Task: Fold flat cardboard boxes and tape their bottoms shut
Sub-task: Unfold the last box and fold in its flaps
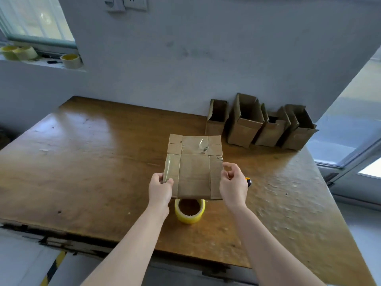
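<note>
We see a worn wooden counter (99,162) set against a grey wall. At its far right, four open boxes (259,126) stand upright in a row, touching one another. Near the middle, a cardboard box (193,174) is held above the counter, its broad face toward us and clear tape shining across its far flaps and down its sides. The left hand (160,189) grips the box's left edge, fingers (158,176) curled round it with the thumb on the taped face. The right hand (233,183) pinches the right edge, fingers (231,167) bent tightly. A yellow tape roll (189,212) lies flat on the counter just under the box's near edge. A small orange and black object (248,181) peeks out beside the right hand.
</note>
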A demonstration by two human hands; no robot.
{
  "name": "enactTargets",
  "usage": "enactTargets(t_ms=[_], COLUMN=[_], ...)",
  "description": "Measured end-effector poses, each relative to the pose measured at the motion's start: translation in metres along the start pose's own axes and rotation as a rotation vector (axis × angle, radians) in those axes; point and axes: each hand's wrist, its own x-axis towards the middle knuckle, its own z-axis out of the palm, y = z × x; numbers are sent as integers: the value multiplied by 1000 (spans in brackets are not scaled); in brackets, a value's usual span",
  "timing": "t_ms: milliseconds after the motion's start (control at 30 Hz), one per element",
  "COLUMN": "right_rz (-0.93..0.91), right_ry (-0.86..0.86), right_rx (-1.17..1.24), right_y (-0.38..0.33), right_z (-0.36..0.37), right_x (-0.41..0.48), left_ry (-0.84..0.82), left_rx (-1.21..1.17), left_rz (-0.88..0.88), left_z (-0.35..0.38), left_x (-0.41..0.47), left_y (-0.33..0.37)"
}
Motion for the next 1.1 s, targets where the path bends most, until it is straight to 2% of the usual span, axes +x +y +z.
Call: enactTargets(t_ms=[267,400,533,633,700,767,867,900,1000,1100], right_rz=[17,100,245,236,227,226,251,253,222,200], right_ry=[-73,-157,-340,-480,-483,-433,-350,-324,-304,-335], right_rx=[141,196,301,356,351,309,245,220,146,80], right_y=[22,24,16,8,2,-1,-1,0,3,5], right_z=[-68,-83,-89,-91,-88,-81,-71,-68,-63,-63], right_x=[57,80,101,115,123,131,138,139,142,144], left_ry=[22,-44,-142,-242,-283,-260,-199,-208,-435,-574], left_rx=[-13,-104,-190,-132,-77,22,340,369,266,335], left_rz=[-81,-137,-238,-296,-305,-245,-33,26,154,182], left_z=[80,99,110,116,123,131,139,140,151,166], left_x=[-21,-16,0,17,25,30,27,23,4,-9], left_y=[-13,-7,2,6,9,12,18,22,40,47])
